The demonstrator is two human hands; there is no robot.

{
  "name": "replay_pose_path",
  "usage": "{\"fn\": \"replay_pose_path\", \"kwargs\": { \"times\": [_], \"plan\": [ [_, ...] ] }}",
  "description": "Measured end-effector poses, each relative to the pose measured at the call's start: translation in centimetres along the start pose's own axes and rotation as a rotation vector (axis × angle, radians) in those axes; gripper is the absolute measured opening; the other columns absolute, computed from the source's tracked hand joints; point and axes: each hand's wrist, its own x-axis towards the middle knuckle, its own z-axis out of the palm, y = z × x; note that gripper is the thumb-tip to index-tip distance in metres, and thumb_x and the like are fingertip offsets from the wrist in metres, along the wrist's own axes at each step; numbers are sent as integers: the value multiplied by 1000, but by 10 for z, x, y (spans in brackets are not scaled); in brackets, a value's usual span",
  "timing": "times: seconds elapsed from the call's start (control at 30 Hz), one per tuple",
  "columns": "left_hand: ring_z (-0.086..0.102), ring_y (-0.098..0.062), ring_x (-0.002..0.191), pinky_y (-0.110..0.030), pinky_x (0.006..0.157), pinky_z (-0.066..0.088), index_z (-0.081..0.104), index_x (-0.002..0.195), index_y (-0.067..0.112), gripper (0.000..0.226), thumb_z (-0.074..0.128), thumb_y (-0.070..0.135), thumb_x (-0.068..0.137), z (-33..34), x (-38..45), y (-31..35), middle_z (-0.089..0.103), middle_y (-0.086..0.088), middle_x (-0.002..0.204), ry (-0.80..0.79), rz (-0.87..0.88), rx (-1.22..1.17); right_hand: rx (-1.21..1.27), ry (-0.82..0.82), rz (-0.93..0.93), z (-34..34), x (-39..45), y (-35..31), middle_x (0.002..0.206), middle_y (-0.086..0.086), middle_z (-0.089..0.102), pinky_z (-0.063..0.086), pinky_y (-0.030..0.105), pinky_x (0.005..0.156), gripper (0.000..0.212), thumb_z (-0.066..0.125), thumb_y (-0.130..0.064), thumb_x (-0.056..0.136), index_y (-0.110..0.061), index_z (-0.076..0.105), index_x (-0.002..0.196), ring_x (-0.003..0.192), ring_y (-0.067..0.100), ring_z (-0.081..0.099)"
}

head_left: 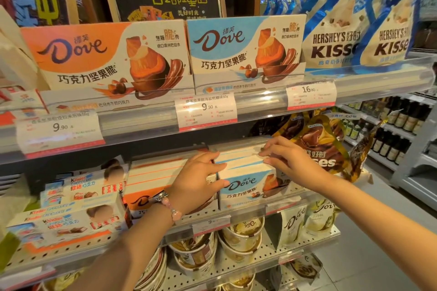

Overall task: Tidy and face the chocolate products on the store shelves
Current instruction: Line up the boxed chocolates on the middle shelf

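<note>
From the head view, I am squaring up the row of blue chocolate boxes point(246, 172) on the middle shelf point(279, 207), so the step in hand is lining this stack up and bringing it to the front edge. My left hand point(199, 182) lies flat against the left side of the row, fingers straight and pressing across the front corner, the grip apart and clamping nothing. My right hand point(287, 157) rests on top toward the back, fingers nearly straight with the tips on the box tops; that grip is also apart, pushing and not pinching.

The blue boxes are stiff, glossy card, thin and rectangular, standing on edge one behind another, with white tops showing as narrow stripes. Just to their left stands a matching row of orange chocolate boxes point(151, 179), touching or nearly so. Further left are the flatter white bar packs point(78, 220), and to the right a soft, crinkly brown bag point(319, 146) sags against the blue row's far side.

Next, I judge, the stack wants an even squeeze from both sides and a slide forward until the front face meets the clear plastic rail point(248, 211). The bag may need nudging away so it doesn't lean on the boxes.
</note>
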Motion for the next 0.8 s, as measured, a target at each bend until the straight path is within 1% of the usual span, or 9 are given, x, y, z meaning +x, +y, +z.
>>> {"fn": "replay_pose_path", "kwargs": {
  "times": [0.1,0.17,0.3,0.4,0.53,0.6,0.67,0.73,0.8],
  "plan": [
    [15,-7,140,-25,113,10,41,139,28,49,51,39,92,3,0,3,27,11,151,-8,14,88,-94,-20,-27,-1,-1,1,102,-9,58,45,35,84,53,36,-58,93,-21,71,108,95,12,54],
    [15,-7,140,-26,113,8,38,141,29,49,48,40,94,3,0,4,25,11,152,-27,15,105,-129,-34,-29,-3,0,2,103,-12,58,44,39,85,61,34,-66,89,-23,71,110,96,11,54],
    [22,-9,138,-26,110,18,36,140,31,55,55,42,89,-20,-2,2,26,8,152,-123,50,64,-268,-140,-74,-11,7,-3,116,-7,54,45,32,88,75,31,-75,83,-20,61,124,104,10,50],
    [33,-9,132,-22,102,26,36,139,31,68,65,49,80,-51,-7,-15,37,10,144,-92,-16,73,-296,-213,-86,-14,16,-10,128,-6,50,41,27,91,80,38,-79,76,-25,43,136,113,10,46],
    [39,-11,126,-26,102,36,29,142,29,92,68,64,66,-75,-16,-46,37,9,142,-199,-179,165,-233,-371,-45,-12,38,-24,145,-5,39,33,30,106,92,63,-68,72,-24,29,146,131,14,37],
    [43,-9,121,-24,99,40,29,140,30,91,68,63,65,-79,-17,-51,40,12,134,-289,-215,144,-148,-472,9,-10,49,-29,150,-5,33,28,28,110,97,72,-56,72,-21,23,148,136,13,32],
    [48,-7,113,-22,93,45,33,136,32,88,67,66,61,-79,-16,-53,43,17,121,-341,-216,114,-43,-551,78,-6,58,-27,152,-8,29,27,23,110,104,77,-50,69,-22,18,150,137,11,30],
    [45,-7,117,-25,96,44,27,138,35,95,64,71,58,-80,-16,-53,38,21,121,-350,-207,100,26,-620,138,-3,65,-23,153,-10,27,30,21,108,108,79,-49,67,-28,13,150,136,9,32],
    [44,-3,115,-21,95,42,25,135,42,83,69,60,67,-76,-17,-56,38,22,123,-366,-210,96,48,-678,173,-1,68,-19,152,-13,28,35,19,101,107,78,-51,68,-36,12,150,131,5,36]
  ]
}}
